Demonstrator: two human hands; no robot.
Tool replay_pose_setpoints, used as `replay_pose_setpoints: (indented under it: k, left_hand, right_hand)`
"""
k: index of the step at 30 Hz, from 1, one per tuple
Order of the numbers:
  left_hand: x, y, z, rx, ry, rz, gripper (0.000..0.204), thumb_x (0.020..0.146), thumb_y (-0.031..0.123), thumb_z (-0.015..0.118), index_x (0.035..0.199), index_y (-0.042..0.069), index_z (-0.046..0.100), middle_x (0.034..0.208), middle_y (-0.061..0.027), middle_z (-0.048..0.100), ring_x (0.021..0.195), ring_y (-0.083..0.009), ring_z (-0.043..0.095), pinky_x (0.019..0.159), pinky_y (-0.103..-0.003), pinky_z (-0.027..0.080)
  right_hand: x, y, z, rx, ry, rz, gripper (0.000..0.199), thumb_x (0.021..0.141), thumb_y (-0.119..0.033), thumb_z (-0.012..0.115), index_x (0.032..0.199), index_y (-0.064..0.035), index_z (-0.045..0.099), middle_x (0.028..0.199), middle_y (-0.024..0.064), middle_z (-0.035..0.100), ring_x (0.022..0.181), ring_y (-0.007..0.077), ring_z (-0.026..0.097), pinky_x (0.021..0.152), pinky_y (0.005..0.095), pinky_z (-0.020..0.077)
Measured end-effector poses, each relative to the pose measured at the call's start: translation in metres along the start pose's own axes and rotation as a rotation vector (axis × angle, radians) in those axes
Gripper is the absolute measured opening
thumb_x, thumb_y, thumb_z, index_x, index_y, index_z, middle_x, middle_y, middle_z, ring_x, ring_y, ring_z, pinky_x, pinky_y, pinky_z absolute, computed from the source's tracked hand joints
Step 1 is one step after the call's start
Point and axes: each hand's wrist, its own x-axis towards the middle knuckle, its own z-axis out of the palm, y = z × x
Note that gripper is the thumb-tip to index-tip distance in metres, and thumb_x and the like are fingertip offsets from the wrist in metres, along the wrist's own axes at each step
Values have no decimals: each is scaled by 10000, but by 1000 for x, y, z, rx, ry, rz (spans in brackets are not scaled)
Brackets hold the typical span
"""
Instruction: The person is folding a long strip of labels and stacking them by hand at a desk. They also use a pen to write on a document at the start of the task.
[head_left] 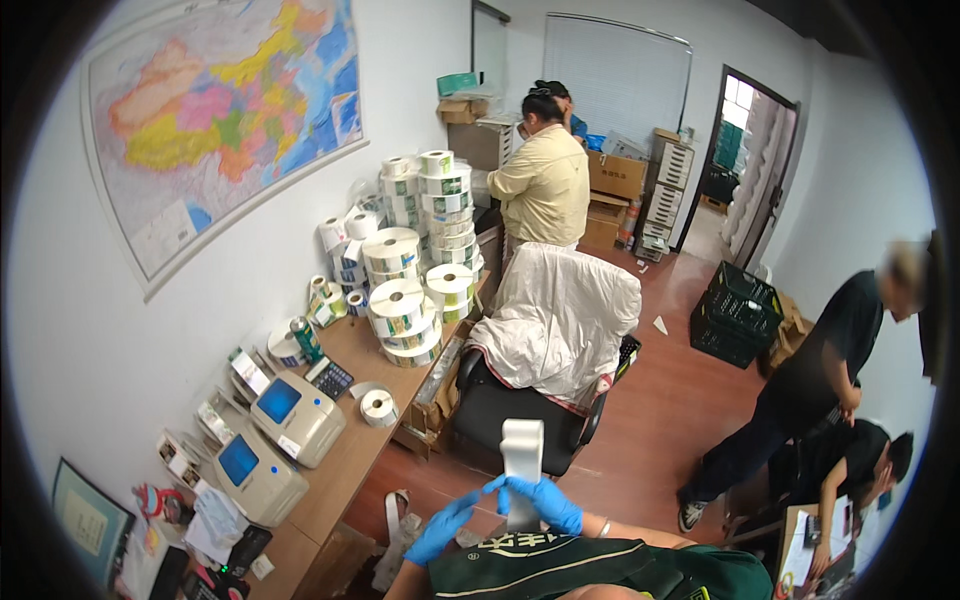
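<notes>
A pale strip [523,452] juts above the right hand [550,504].

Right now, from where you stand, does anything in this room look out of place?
Yes, a white scrap, probably paper, lies loose on the reddish floor between the black chair and the dark crates. It looks dropped, like stray litter.

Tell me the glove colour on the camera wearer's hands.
Blue on both, left glove and right glove; best seen in the head view.
</notes>
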Motion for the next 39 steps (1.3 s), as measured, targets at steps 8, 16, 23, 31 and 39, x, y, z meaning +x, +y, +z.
replay_pose_setpoints:
  k: [8,16,23,31,39]
  left_hand:
    - [55,154,107,-302,-292,-52,362,929,157,597,1224,-48,553,1126,-105,627,996,-176,601,873,-302,482]
    - [48,245,130,-475,173,207,341,937,129,522,1189,-100,540,1069,-200,652,932,-276,662,822,-381,542]
    - [22,294,139,-391,280,373,350,942,139,515,1196,-102,531,1077,-203,646,930,-280,658,834,-389,541]
    - [17,315,146,-480,299,485,320,921,146,550,1165,-61,529,991,-188,647,842,-260,652,776,-375,548]
    - [-11,326,144,-523,333,793,319,905,157,604,1162,-21,542,951,-203,645,839,-313,652,769,-462,570]
  right_hand:
    - [-23,-76,-62,310,-72,-218,539,959,-371,505,1294,51,481,931,78,645,867,178,640,788,310,531]
    - [-60,-25,-64,-137,-231,-49,662,851,-330,703,1376,-29,434,1273,79,554,1146,168,516,1004,308,405]
    - [-69,-49,-78,-10,-378,-46,460,883,-265,675,1260,-24,569,1248,82,599,1125,149,547,1004,310,406]
    - [-69,-28,-70,-72,-488,-49,387,928,-259,616,1230,-19,586,1135,77,648,983,137,582,909,270,452]
    - [-44,-13,-129,-924,-63,-670,308,858,-144,585,1158,-89,636,980,123,629,897,305,581,826,374,470]
